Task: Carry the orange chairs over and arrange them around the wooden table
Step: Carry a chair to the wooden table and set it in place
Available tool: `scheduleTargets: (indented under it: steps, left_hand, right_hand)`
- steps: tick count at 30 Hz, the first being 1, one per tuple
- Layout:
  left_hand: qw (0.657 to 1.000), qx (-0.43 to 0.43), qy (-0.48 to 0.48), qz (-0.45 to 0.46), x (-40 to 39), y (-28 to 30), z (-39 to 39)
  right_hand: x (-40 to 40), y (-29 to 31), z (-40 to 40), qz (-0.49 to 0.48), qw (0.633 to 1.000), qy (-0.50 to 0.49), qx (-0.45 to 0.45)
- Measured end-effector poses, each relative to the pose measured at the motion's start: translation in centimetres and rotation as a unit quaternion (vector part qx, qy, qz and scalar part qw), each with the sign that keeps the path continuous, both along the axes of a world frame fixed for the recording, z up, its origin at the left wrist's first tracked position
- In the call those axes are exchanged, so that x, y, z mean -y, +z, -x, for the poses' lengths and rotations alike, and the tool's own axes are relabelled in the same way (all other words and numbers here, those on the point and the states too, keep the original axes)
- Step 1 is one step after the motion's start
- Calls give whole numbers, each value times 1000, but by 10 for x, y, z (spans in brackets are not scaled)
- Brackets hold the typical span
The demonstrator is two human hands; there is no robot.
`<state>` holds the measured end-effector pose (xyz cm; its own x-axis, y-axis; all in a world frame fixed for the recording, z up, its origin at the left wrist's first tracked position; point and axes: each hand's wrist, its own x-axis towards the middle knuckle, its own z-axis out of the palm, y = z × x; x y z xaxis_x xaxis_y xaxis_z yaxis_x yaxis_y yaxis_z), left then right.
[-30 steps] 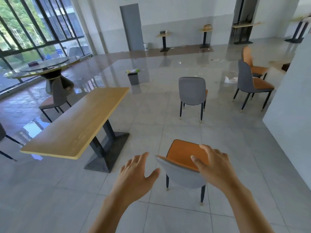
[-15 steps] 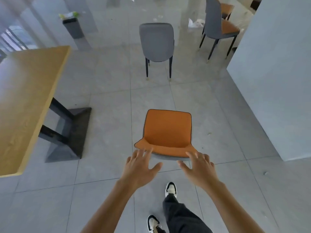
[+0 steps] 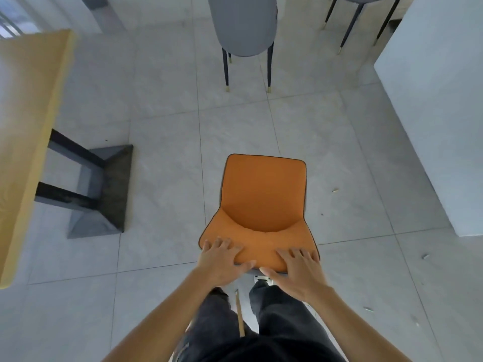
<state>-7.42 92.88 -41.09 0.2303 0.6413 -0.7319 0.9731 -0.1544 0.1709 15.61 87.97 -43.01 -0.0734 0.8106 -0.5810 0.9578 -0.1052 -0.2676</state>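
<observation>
An orange chair [image 3: 262, 197] stands on the tiled floor right in front of me, its backrest nearest me and its seat facing away. My left hand [image 3: 222, 259] lies over the left part of the backrest's top edge, fingers on the front and thumb behind. My right hand [image 3: 298, 267] holds the right part the same way. The wooden table [image 3: 26, 126] runs along the left edge of the view on a dark metal base [image 3: 102, 194], roughly one floor tile to the left of the chair.
A second chair [image 3: 245, 24], seen from its grey back, stands ahead on dark legs. Legs of a third chair [image 3: 363, 19] show at the top right. A white wall block [image 3: 433, 105] fills the right side. My legs and shoes are below the chair.
My head has tilted down and I have stepped up to the chair. Both hands, open in the air before, have come down onto the top of the backrest.
</observation>
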Motion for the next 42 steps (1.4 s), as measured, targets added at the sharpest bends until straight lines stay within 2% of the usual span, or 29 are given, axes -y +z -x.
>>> scheduleTargets:
  steps: [6,18,30,42]
  left_hand:
    - [998,38,-52,-11,-21,-32,14]
    - [997,65,-29,13,-22,-40,24]
    - [997,32,62,-21,-25,-44,57]
    - [985,-6,158,-65,-14,-25,164]
  right_hand:
    - [-11,-18,-4,-7,1000,30,-2]
    - [-24,-15,9,-24,998,41,30]
    - [-74,-10,41,-40,992,120,11]
    - [-102,-12,163,-61,975,213,-21]
